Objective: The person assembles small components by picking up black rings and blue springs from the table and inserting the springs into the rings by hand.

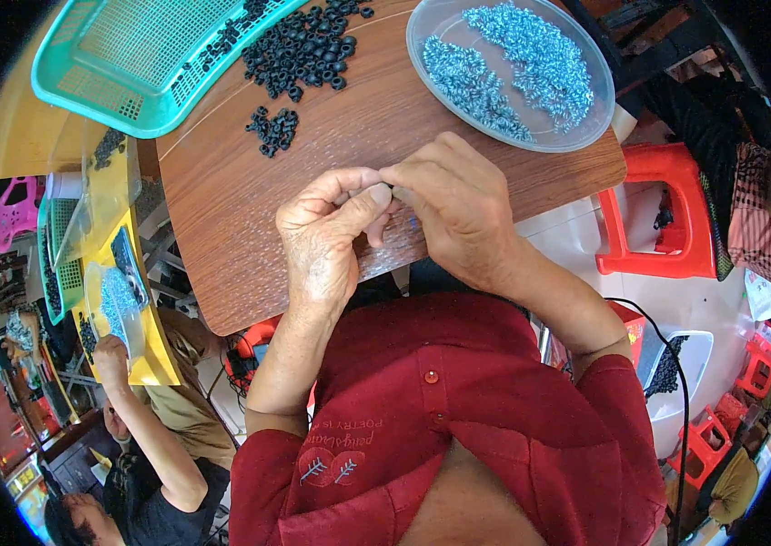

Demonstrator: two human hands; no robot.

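Note:
Above the near part of the brown wooden table [221, 264], my two hands meet fingertip to fingertip. My left hand [335, 223] is closed in a pinch, its thumb laid along the forefinger, on a small dark piece mostly hidden by the fingers. Pressed against the same spot, my right hand [453, 205] is pinched too; what its fingertips hold is covered. Beyond my hands lie a small cluster of black ring-like parts [273, 132] and a larger pile of black round parts [303, 55]. Small shiny silvery-blue metal pieces [540, 64] fill much of a clear round tray [422, 50] at the far right.
A turquoise mesh basket [140, 123] with black parts overhangs the table's far left. At the right stands a red plastic stool [658, 259], and a white bin [699, 364] with black parts is on the floor. A co-worker's arm [162, 446] reaches over a yellow table [153, 355] at left.

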